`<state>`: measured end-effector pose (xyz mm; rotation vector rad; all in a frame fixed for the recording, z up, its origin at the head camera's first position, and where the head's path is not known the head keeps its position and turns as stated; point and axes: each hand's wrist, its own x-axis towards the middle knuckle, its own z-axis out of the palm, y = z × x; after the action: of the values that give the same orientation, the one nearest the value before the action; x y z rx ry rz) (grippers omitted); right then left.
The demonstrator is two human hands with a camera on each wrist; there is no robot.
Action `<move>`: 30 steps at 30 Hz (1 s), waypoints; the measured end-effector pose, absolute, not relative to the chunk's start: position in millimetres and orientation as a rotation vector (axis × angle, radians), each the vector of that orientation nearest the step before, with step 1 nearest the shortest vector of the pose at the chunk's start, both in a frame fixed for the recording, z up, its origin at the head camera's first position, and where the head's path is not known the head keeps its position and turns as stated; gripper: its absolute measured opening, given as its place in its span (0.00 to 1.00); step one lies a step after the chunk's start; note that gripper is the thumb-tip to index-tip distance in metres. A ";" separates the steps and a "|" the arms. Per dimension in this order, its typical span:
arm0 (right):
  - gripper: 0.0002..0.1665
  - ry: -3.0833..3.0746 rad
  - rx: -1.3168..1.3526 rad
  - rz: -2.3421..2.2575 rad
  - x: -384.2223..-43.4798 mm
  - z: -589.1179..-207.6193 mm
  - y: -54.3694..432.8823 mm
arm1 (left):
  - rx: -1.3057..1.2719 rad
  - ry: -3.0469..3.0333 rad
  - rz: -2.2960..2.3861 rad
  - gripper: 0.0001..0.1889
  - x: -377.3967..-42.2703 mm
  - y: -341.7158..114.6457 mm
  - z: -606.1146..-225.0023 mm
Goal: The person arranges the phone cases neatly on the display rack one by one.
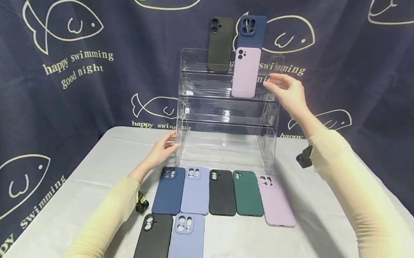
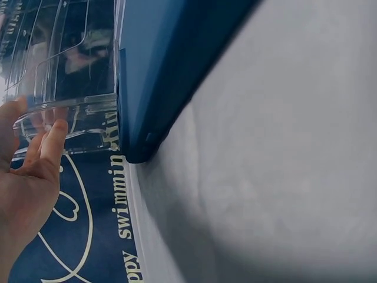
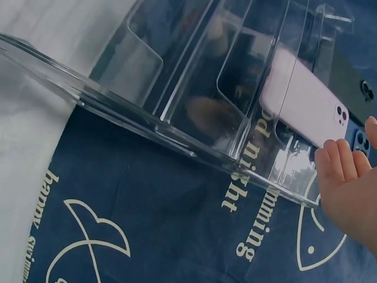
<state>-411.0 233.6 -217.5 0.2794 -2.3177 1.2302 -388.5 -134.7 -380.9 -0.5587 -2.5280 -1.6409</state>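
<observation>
A clear tiered display rack (image 1: 227, 118) stands on the table. My left hand (image 1: 165, 147) holds its left side, with thumb and fingers at the edge of the clear plastic (image 2: 70, 106). My right hand (image 1: 288, 93) is raised beside the upper right of the rack, fingers loosely extended and nothing in them. Just left of those fingertips, a pink phone case (image 1: 246, 72) leans upright in a tier; it also shows in the right wrist view (image 3: 303, 97). Behind it stand a dark blue case (image 1: 256, 33) and, to the left, a black case (image 1: 220, 44) on the top tier.
In front of the rack lies a row of cases: dark blue (image 1: 169, 190), light blue (image 1: 196, 191), black (image 1: 222, 193), green (image 1: 248, 193) and pink (image 1: 277, 201). Nearer are another black case (image 1: 152, 245) and light blue case (image 1: 187, 249). A dark curtain (image 1: 81, 103) hangs behind.
</observation>
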 end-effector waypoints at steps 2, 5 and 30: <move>0.32 -2.326 0.301 1.229 -406.2 -220.0 233.2 | -0.555 -2.525 -1.639 0.31 -388.0 -134.6 -380.7; 0.31 -2.341 0.335 1.233 -400.4 -225.3 233.0 | -0.551 -2.527 -1.642 0.31 -389.8 -135.1 -381.8; 0.28 -2.447 0.519 1.467 -346.8 -296.8 215.9 | -0.503 -2.490 -1.656 0.31 -415.3 -139.1 -407.7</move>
<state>-346.8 215.9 -296.8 0.5185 -2.4468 1.4668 -415.3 -139.1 -407.7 -0.5025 -2.4900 -1.6565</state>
